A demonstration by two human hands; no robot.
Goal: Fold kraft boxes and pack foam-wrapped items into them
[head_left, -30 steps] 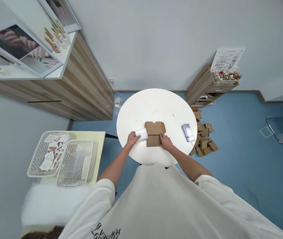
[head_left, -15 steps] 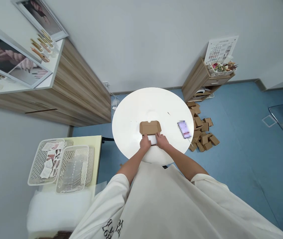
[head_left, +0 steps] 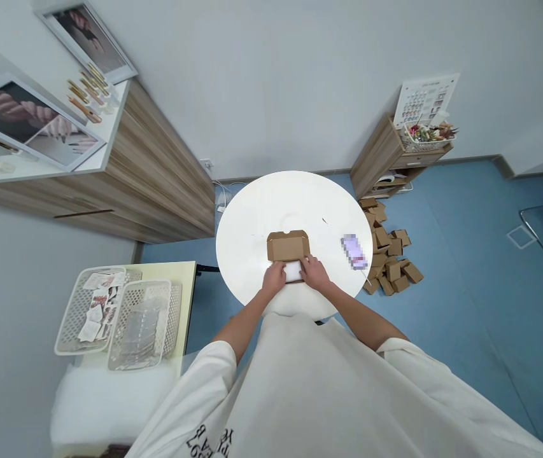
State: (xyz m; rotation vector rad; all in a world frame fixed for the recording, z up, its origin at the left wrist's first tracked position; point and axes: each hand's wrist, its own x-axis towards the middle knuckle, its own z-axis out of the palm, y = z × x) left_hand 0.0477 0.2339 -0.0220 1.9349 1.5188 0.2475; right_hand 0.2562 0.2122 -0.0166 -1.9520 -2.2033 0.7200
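Observation:
A small brown cardboard box (head_left: 288, 247) lies on the white round table (head_left: 252, 203), its lid raised and leaning away from me. Inside its tray shows a white insert (head_left: 293, 271), whose exact kind I cannot make out. My left hand (head_left: 274, 277) grips the box's left side, fingers bent over the edge. On the opposite side my right hand (head_left: 314, 272) holds the box the same way, fingertips near the hinge corner. The undersides of both hands are hidden.
A phone (head_left: 354, 252) with a cable lies at the table's right. Several folded cardboard boxes (head_left: 388, 254) are heaped on the floor beyond. Left, a side table carries two white baskets (head_left: 138, 324), one with cards, one with clear plastic pieces. A wooden cabinet (head_left: 166, 165) stands behind.
Both hands have shifted slightly outward and toward the box's sides, so more of the white insert shows. The lid stays raised. The view has moved a little.

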